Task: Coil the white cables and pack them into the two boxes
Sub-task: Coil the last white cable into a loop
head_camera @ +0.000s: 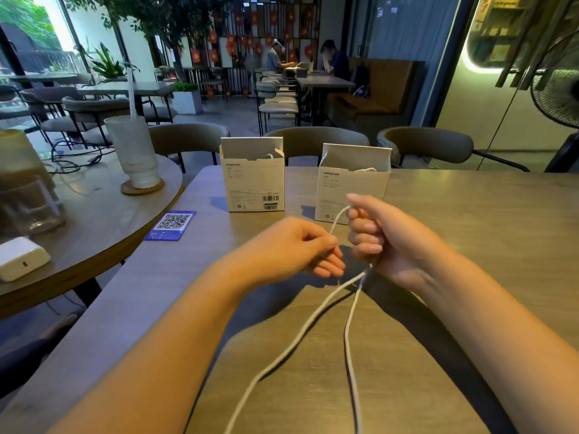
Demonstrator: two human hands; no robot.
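Two open white boxes stand upright at the far side of the table, the left box (252, 180) and the right box (351, 186); a bit of white cable shows inside each. A white cable (313, 321) runs in two strands from the table's near edge up to my hands. My right hand (380, 236) is closed in a fist around a loop of it, just in front of the right box. My left hand (300, 245) pinches the same cable between thumb and fingers, close beside the right hand.
A blue QR-code card (170, 225) lies left of the boxes. On the round table (103, 220) to the left are a ribbed white cup (134, 151) on a coaster and a white charger (20, 258). Chairs (316, 140) line the far edge.
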